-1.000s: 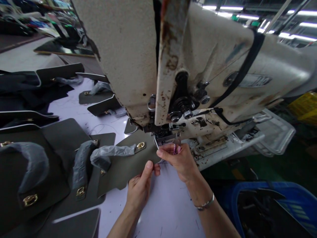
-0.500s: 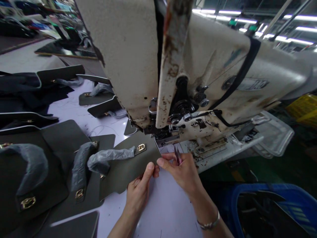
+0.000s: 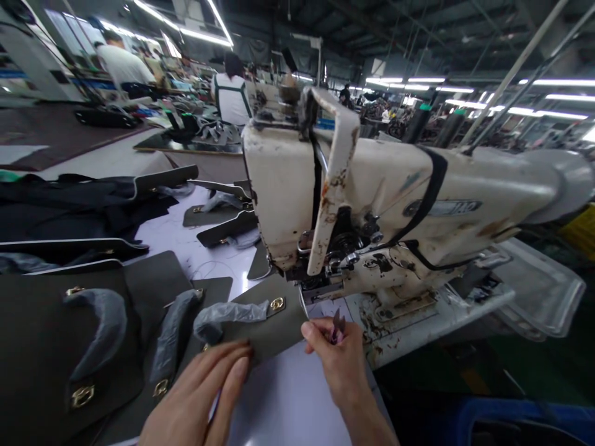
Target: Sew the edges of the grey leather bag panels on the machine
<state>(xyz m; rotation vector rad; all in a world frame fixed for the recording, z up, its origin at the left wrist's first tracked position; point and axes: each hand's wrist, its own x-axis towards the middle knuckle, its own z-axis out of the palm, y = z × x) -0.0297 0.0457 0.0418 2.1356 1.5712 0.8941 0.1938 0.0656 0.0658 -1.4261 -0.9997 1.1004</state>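
A dark olive leather panel (image 3: pixel 274 328) with a gold ring and a plastic-wrapped strap (image 3: pixel 227 314) lies under the head of an old cream sewing machine (image 3: pixel 372 192). My left hand (image 3: pixel 204 390) lies flat with fingers stretched out, its fingertips on the near edge of the panel. My right hand (image 3: pixel 337 359) is closed in a pinch at the panel's right corner and holds a small pair of pink-handled thread snips (image 3: pixel 337 327) just below the needle area.
More dark leather panels (image 3: pixel 88 334) with gold fittings and wrapped straps are stacked on the white table (image 3: pixel 288 402) at left. A blue bin (image 3: pixel 511 421) stands low at right. Other people work at tables in the background.
My head has lifted, so the whole machine and the hall show. My left hand let go of the panel's edge and now lies flat, further left. My right hand has drawn back slightly.
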